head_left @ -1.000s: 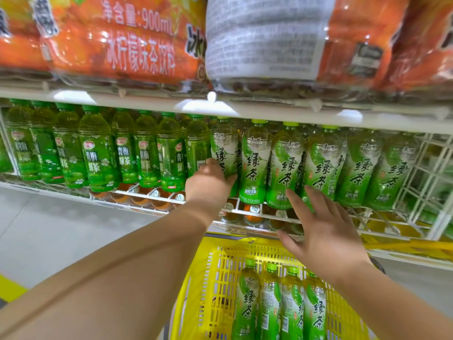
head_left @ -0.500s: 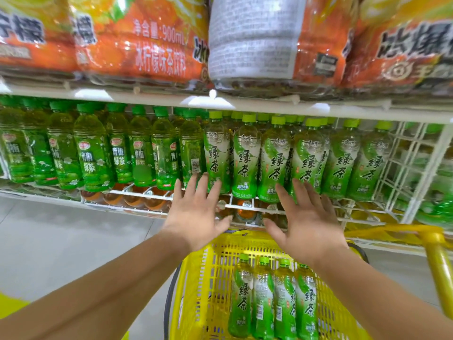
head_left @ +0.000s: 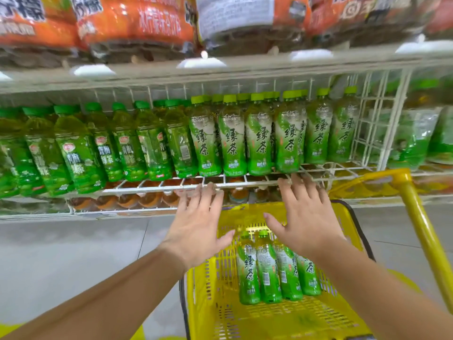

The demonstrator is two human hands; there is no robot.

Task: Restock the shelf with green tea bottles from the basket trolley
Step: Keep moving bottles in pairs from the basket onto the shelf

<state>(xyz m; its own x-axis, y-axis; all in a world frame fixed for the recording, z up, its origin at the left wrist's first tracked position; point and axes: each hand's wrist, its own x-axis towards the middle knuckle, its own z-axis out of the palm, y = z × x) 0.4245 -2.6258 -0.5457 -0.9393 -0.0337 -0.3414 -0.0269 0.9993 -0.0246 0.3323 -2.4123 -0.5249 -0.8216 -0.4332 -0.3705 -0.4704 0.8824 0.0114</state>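
Several green tea bottles [head_left: 272, 268] lie side by side in the yellow basket trolley [head_left: 210, 290] below me. More green tea bottles [head_left: 259, 138] stand in a row on the white wire shelf [head_left: 245, 184]. My left hand [head_left: 198, 224] hovers with fingers spread above the trolley's left rim, holding nothing. My right hand [head_left: 304, 217] is spread the same way over the trolley's far end, just above the lying bottles. Both hands are a little in front of the shelf edge and touch no bottle.
Darker green plum tea bottles [head_left: 81, 153] fill the shelf's left part. Orange drink packs [head_left: 137, 23] sit on the shelf above. The trolley's yellow handle [head_left: 416, 217] rises at the right. A white wire divider [head_left: 392, 123] bounds the tea row. Grey floor lies left of the trolley.
Both hands have drawn back from the shelf bottles and dropped toward the trolley, fingers spread. The view has tilted down, showing more of the basket.
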